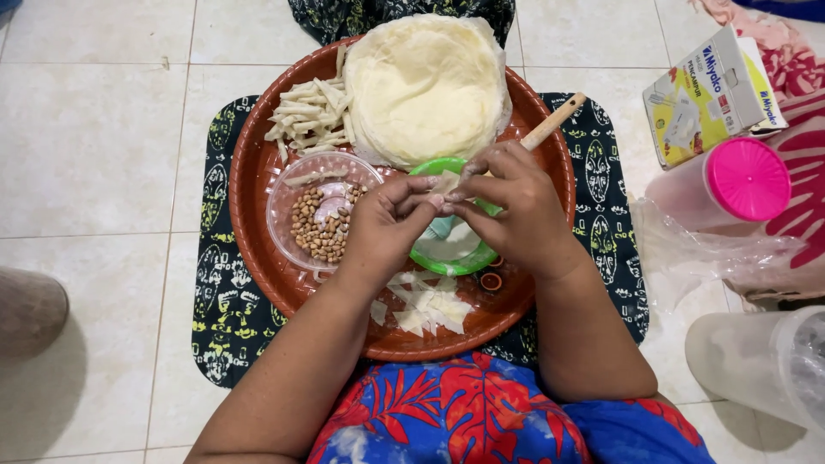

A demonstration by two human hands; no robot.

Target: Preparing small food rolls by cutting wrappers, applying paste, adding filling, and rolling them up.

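Left hand and right hand pinch one small pale dough strip between closed fingertips, held above the green plastic bowl. The clear plastic bowl of peanuts sits just beside the left hand, within reach on the round red-brown tray.

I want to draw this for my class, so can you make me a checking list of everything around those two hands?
Surface: pale tiled floor with a dark patterned mat under a round brown tray.
Job's things: small pale dough piece pinched between both hands; green bowl; clear bowl of peanuts; stack of thin round wrappers; cut dough strips; folded pieces; wooden handle.
Clutter: box, pink-lidded container, plastic bag, clear jar.
Grippers: left hand and right hand, fingertips meeting on the dough.
Cables: nothing seen.
Surroundings: patterned cloth at the top edge.
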